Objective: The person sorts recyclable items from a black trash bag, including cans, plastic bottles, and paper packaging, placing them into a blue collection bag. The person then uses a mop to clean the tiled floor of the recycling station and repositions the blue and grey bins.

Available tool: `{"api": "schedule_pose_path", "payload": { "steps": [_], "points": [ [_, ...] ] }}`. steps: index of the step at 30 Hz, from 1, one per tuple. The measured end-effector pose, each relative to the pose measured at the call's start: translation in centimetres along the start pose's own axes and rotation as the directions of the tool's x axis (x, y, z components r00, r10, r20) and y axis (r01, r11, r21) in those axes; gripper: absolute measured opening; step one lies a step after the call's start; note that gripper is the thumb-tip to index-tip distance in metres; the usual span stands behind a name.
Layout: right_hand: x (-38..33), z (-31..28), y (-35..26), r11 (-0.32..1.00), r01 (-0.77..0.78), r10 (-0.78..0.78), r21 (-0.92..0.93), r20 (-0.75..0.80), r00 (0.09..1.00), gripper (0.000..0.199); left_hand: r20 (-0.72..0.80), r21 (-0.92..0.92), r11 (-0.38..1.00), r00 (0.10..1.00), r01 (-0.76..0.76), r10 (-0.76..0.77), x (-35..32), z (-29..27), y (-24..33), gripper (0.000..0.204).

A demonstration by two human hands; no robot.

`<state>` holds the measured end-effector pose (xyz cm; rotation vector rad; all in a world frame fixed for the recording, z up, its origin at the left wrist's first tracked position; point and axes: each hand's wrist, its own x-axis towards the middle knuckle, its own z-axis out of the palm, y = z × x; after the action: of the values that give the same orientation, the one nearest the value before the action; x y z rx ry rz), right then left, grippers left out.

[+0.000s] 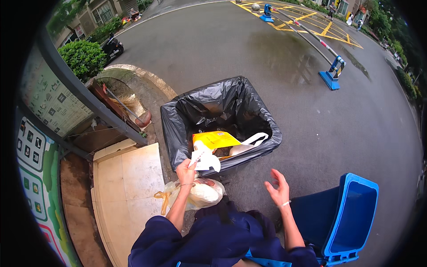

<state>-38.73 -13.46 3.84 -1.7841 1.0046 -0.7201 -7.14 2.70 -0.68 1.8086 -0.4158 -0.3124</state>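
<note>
Flat yellow package lying in the black-lined bin, white crumpled wrapper gripped by the left hand, green-and-white illustrated sign panels mounted along the left edge

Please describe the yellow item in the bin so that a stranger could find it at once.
Find the bin lined with a black bag on the wet asphalt. Inside, near its front edge, lies a flat yellow package, just above the left hand holding white paper. Only it is bright yellow.
</note>
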Motion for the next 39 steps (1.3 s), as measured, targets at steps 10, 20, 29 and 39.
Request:
{"api": "schedule_pose_path", "payload": {
  "steps": [10, 20, 29, 39],
  "points": [
    [23.6, 15.1, -0.4, 0.737, 0.463, -0.147, -0.492, 0.552, 0.821, 0.03, -0.145, -0.036, 0.992, 0.982, 0.121, -0.125, 2.9, -0.1, 0.6, 0.012],
    [33.2, 14.1, -4.8, 0.751, 0.629, -0.342, -0.201, 0.696, 0.631, 0.022, -0.301, 0.129, 0.956, 0.929, 0.264, -0.216, 2.1, 3.5, 1.3, 0.018],
    [32.9, 11.3, -3.3, 0.623, 0.737, -0.253, -0.26, 0.825, 0.505, 0.027, -0.146, 0.361, 0.902, 0.97, 0.237, -0.196, 0.7, 3.9, 4.3, 0.018],
    [32.8, 16.7, 7.7, 0.096, 0.928, 0.499, -0.359, 0.824, 0.267, 0.022, -0.4, -0.066, 0.933, 0.847, 0.355, -0.35, -2.6, -1.2, 2.8, 0.011]
  ]
}}
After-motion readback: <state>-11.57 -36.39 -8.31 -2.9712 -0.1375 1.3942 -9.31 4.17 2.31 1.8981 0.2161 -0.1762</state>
